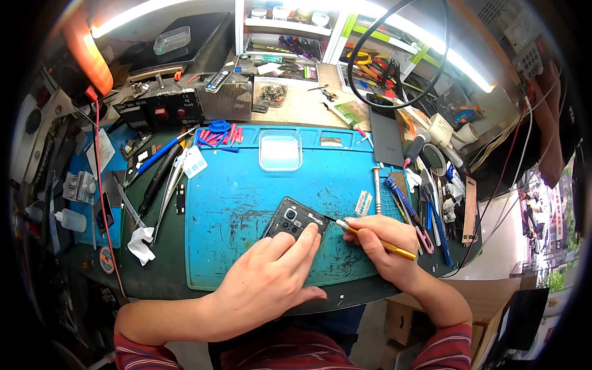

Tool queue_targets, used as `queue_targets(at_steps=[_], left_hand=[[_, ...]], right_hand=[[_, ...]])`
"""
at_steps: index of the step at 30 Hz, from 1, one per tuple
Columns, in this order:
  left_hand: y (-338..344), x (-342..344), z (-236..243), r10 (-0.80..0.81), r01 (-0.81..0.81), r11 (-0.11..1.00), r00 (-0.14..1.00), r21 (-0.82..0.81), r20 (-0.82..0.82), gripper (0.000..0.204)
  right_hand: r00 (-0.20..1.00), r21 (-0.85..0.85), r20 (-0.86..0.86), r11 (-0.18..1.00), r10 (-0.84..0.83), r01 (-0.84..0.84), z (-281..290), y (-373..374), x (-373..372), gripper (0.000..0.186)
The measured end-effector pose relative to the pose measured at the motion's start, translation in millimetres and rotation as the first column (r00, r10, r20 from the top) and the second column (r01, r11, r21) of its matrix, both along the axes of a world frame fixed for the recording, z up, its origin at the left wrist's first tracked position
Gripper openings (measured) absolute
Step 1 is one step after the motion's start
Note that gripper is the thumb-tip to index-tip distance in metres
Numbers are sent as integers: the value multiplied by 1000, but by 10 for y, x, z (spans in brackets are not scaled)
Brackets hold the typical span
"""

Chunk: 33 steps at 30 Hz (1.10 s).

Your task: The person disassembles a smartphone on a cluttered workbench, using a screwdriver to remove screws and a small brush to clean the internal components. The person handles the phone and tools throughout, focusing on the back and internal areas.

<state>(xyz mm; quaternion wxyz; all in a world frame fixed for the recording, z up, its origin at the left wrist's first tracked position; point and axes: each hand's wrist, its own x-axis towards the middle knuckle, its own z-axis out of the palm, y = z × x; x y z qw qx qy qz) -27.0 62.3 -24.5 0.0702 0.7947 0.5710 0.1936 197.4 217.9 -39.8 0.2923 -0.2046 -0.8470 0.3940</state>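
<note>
A dark smartphone (287,219) with a square camera block lies tilted on the blue silicone mat (228,185). My left hand (262,280) rests fingertips on the phone's lower part, hiding some of it, its thumb stretched out to the right. My right hand (382,250) grips a slim gold-handled tool (398,250) with a white collar; its thin dark tip is at the phone's upper right corner. A clear lidded box (280,150) sits at the mat's back, beside pink and blue small pieces (231,135). A small pale strip (364,202) lies right of the phone.
Pliers, tweezers and long tools (169,172) lie left of the mat, with a white bottle (69,219) and crumpled tissue (140,245). More tools (431,209) crowd the right. An electrical unit (157,108) and shelves of parts (283,46) stand behind; a black cable loop (348,74) hangs overhead.
</note>
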Motion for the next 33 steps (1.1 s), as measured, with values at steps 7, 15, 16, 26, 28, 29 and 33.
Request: queue_targets(at_steps=[7, 15, 16, 26, 28, 29, 33], left_hand=[[-2, -7, 4, 3, -3, 1000, 1000, 2, 7, 88], [-2, 7, -5, 1, -1, 1000, 1000, -3, 2, 88], [-2, -1, -6, 6, -6, 1000, 1000, -4, 5, 88], [-4, -4, -27, 1, -1, 1000, 1000, 23, -4, 87], [8, -20, -20, -6, 6, 998, 1000, 63, -5, 84], [0, -23, -29, -3, 3, 999, 1000, 50, -2, 85], [-31, 1, -47, 17, -17, 999, 1000, 35, -16, 89]], right_hand=[[999, 137, 20, 989, 49, -52, 57, -13, -122, 21], [998, 184, 47, 981, 47, -55, 93, -31, -232, 23], [997, 198, 48, 978, 52, -61, 87, -20, -241, 23], [993, 249, 61, 961, 105, -117, 89, 75, -383, 27], [991, 265, 47, 955, 127, -135, 75, 107, -454, 26], [990, 247, 62, 959, 127, -139, 89, 104, -428, 28], [983, 272, 130, 948, 133, -164, 149, 98, -175, 29]])
